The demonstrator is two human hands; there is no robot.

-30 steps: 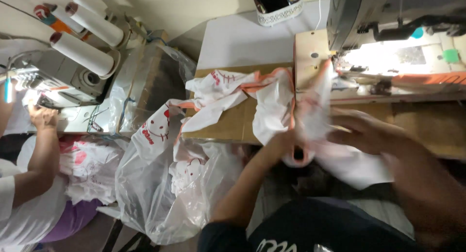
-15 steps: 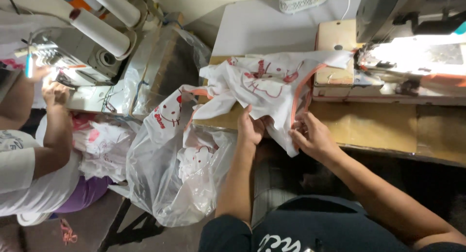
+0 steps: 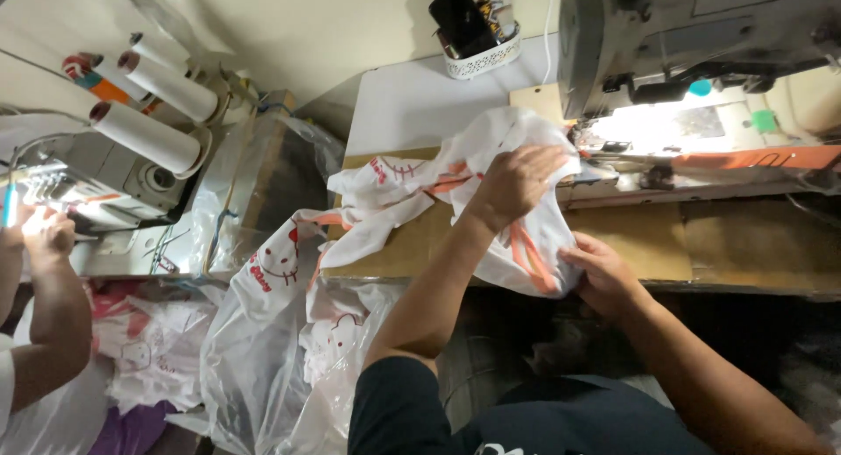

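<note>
A wooden counter is seen against a pale wall, lit by the lamp of one sewing machine; a second machine is worked by another person's hand at far left. One white garment with orange trim is spread on the counter's front edge. It is gripped from above by the left hand, fingers curled into the cloth. Its lower hem is pinched by the right hand, fingers pressed together, probably. Three thread cones are counted, and one clear plastic bag of garments.
</note>
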